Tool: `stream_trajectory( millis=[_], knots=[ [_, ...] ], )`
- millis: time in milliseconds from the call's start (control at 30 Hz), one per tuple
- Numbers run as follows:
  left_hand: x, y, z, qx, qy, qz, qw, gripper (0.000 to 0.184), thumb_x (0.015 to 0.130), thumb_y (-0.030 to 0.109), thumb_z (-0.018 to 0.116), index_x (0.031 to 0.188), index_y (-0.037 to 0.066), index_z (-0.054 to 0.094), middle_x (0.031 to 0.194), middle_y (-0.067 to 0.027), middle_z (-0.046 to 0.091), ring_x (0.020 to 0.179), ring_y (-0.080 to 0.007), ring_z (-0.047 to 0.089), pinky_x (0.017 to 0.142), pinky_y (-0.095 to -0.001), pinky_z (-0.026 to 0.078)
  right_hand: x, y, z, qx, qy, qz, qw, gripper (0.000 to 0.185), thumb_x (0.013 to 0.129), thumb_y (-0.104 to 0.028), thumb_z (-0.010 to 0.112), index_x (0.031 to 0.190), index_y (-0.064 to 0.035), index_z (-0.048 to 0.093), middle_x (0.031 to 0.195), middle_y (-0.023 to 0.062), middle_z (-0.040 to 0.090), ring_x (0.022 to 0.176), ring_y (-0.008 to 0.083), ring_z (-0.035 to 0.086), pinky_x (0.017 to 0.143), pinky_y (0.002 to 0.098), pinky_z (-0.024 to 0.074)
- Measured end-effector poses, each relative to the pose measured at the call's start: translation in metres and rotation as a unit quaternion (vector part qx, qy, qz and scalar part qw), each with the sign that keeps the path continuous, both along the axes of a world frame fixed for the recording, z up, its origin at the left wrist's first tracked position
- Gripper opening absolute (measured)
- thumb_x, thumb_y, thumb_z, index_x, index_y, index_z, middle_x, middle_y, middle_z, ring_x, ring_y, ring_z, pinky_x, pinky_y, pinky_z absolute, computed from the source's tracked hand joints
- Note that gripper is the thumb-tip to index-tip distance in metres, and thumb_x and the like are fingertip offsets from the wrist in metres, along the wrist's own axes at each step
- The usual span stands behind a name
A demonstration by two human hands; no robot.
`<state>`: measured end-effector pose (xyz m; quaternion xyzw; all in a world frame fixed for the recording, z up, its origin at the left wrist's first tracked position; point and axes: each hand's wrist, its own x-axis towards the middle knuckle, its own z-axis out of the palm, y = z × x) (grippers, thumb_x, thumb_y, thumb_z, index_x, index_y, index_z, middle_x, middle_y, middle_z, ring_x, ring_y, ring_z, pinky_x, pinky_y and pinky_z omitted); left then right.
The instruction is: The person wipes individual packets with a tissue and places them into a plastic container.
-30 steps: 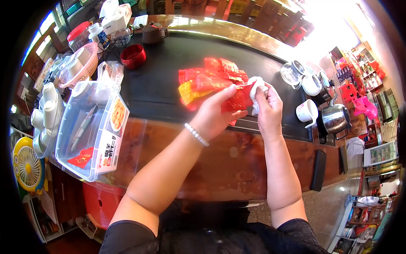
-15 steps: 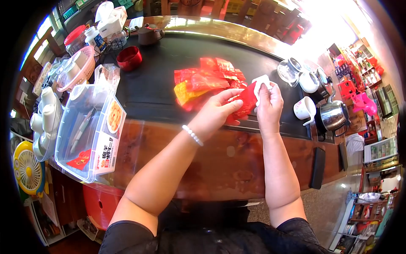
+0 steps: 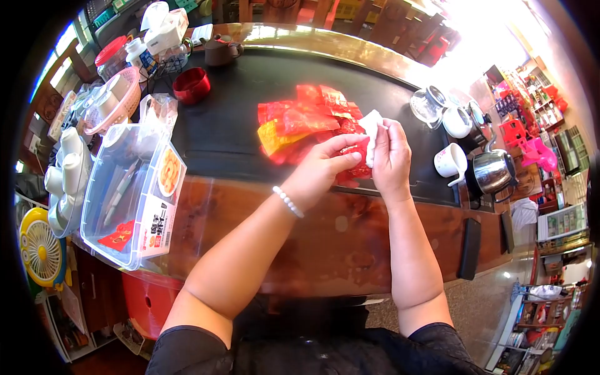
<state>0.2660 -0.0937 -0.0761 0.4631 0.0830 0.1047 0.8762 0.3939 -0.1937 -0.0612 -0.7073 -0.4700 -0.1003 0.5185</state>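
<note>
My left hand (image 3: 326,164), a white bead bracelet at its wrist, pinches a red packet (image 3: 361,161) between thumb and fingers. Folded white tissue (image 3: 371,134) is gripped in my right hand (image 3: 392,156) and touches the packet's right side. Behind both hands lies a loose pile of shiny red packets (image 3: 312,115), with a yellow one (image 3: 275,139) at its left. To the left stands a clear plastic box (image 3: 94,212) with a flat red packet (image 3: 117,236) inside.
A red bowl (image 3: 191,86) and dark teapot (image 3: 220,51) stand at the back left. White cup (image 3: 449,161), steel kettle (image 3: 492,172) and glass pot (image 3: 427,105) are to the right. A black oblong object (image 3: 469,249) lies near the right edge.
The tissue and my right hand have shifted slightly left over the red packet, now covering more of it. My right fingers have straightened upward. My left hand has hardly moved.
</note>
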Motion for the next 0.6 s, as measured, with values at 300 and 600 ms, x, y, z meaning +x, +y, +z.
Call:
stream_trajectory(
  millis=[300, 600],
  knots=[
    [-0.002, 0.010, 0.004, -0.166, -0.083, 0.028, 0.982, 0.042, 0.095, 0.013, 0.055, 0.136, 0.013, 0.048, 0.127, -0.0061, 0.059, 0.113, -0.0223, 0.060, 0.091, -0.0421, 0.050, 0.027, -0.002, -0.019, 0.074, 0.448, 0.068, 0.888, 0.027, 0.102, -0.027, 0.051, 0.109, -0.0037, 0.061, 0.089, 0.0038, 0.065, 0.078, 0.0119, 0.061, 0.067, 0.0262, 0.0488],
    [-0.001, 0.006, 0.003, -0.052, 0.001, 0.040, 0.998, 0.024, 0.095, 0.016, 0.060, 0.118, 0.012, 0.060, 0.101, 0.0006, 0.067, 0.087, -0.0121, 0.064, 0.078, -0.0311, 0.051, 0.008, -0.002, -0.003, 0.141, 0.539, 0.198, 0.806, 0.020, 0.091, -0.012, 0.069, 0.107, -0.0028, 0.062, 0.099, 0.0060, 0.067, 0.085, 0.0108, 0.064, 0.073, 0.0242, 0.0525]
  ],
)
